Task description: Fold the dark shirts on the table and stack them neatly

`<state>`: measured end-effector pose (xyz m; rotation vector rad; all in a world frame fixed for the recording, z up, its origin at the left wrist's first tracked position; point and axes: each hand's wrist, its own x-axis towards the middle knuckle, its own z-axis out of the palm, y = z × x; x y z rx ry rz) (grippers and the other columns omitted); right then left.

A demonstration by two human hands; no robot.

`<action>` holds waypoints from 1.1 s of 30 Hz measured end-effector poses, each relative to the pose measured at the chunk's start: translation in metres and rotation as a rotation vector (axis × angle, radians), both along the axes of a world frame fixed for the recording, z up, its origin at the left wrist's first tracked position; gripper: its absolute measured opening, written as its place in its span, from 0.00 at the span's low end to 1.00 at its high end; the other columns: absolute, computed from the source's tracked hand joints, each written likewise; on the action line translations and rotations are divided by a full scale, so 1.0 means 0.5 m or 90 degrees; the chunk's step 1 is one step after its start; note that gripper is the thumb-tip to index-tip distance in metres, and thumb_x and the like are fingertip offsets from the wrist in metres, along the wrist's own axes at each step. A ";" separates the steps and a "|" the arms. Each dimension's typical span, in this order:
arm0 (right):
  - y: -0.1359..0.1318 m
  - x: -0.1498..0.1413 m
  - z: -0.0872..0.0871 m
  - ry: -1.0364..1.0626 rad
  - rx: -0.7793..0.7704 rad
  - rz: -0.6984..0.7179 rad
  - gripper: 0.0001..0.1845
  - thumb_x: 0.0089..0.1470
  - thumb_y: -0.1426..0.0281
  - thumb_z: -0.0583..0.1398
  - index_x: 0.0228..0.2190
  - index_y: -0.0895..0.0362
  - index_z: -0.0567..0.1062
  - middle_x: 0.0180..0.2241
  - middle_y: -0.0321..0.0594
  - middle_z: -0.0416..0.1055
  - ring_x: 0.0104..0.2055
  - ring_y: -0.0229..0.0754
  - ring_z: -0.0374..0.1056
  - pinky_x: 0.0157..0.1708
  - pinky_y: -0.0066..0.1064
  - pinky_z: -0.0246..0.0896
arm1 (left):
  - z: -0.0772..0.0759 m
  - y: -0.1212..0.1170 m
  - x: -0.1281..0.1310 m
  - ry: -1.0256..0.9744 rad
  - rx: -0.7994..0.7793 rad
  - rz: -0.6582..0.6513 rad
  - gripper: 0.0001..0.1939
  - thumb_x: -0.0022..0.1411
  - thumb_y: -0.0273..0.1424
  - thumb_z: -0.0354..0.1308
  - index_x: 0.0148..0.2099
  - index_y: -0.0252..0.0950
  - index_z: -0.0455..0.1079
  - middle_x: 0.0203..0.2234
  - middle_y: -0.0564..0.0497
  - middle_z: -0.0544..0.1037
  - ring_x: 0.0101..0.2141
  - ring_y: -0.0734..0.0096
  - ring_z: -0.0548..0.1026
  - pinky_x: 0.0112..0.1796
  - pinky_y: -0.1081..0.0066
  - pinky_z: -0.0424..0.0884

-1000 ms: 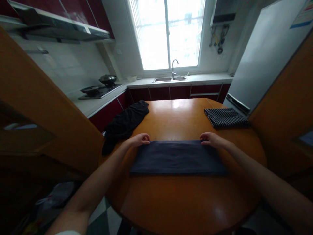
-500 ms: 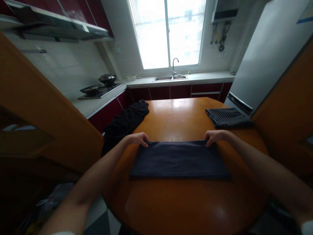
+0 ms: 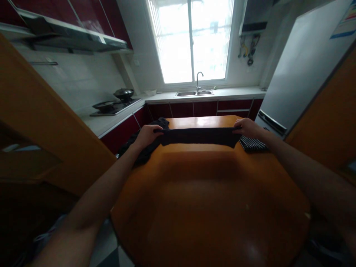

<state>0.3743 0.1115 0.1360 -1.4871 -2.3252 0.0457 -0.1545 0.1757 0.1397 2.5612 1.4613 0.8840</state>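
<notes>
A dark folded cloth, perhaps a garment, hangs stretched between my two hands above the wooden table. My left hand pinches its upper left corner, thumb and fingers closed. At the upper right corner, my right hand grips it the same way. The cloth's lower edge hangs free over the tabletop, with a shadow beneath it. Behind my right hand lies a folded black-and-white striped cloth, partly covered by the hand and forearm. A crumpled black cloth drapes over the table's left edge, behind my left hand.
Past the table runs a white counter with a sink and faucet. A wok and a pan stand on the stove at left. A fridge stands at right. Wooden door panels flank both sides.
Both hands have lifted the dark cloth off the tabletop and carried it away from me, toward the far side. It lay flat before and now hangs from its top edge.
</notes>
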 end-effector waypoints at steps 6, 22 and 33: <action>-0.116 -0.043 -0.099 -0.065 0.124 -0.021 0.11 0.59 0.70 0.58 0.36 0.56 0.82 0.41 0.46 0.75 0.46 0.49 0.68 0.47 0.37 0.57 | -0.148 -0.123 -0.003 0.087 0.083 -0.050 0.09 0.64 0.29 0.55 0.41 0.37 0.76 0.39 0.45 0.80 0.44 0.61 0.74 0.50 0.64 0.68; -0.378 -0.103 -0.219 -0.020 -0.024 0.079 0.13 0.60 0.64 0.58 0.43 0.51 0.80 0.47 0.45 0.75 0.51 0.50 0.67 0.56 0.44 0.57 | -0.179 -0.384 -0.008 0.236 -0.158 -0.153 0.13 0.64 0.36 0.59 0.51 0.45 0.73 0.49 0.49 0.77 0.50 0.59 0.74 0.53 0.61 0.66; -0.197 -0.407 -0.317 -0.022 -0.121 -0.123 0.33 0.62 0.73 0.46 0.66 0.70 0.58 0.70 0.58 0.48 0.72 0.54 0.43 0.67 0.50 0.39 | -0.314 -0.281 0.389 0.249 -0.138 -0.064 0.29 0.70 0.29 0.40 0.71 0.28 0.53 0.70 0.36 0.53 0.69 0.53 0.50 0.65 0.49 0.52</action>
